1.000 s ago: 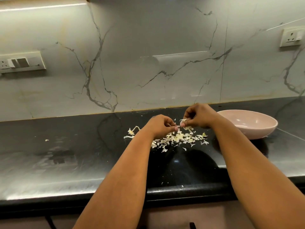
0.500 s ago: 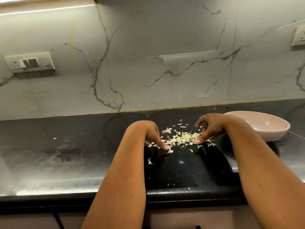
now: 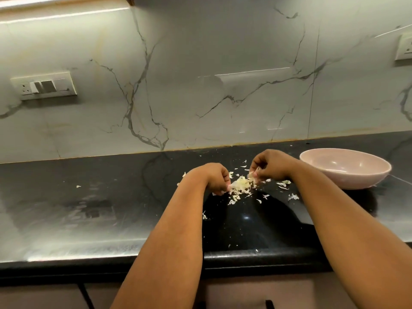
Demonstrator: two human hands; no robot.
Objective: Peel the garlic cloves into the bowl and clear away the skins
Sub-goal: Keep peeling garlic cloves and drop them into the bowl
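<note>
Both hands closer together, skins (image 3: 242,186) heaped tighter (between fingertips)

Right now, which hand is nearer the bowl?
The right hand is nearer: it sits just left of the bowl, apart from it. The left hand is farther left, across the skins.

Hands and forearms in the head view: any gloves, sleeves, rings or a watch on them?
No. The left hand and the right hand are bare, with no gloves, and no rings show. Both forearms are uncovered to the frame's bottom edge: no sleeves, watch or bands.
</note>
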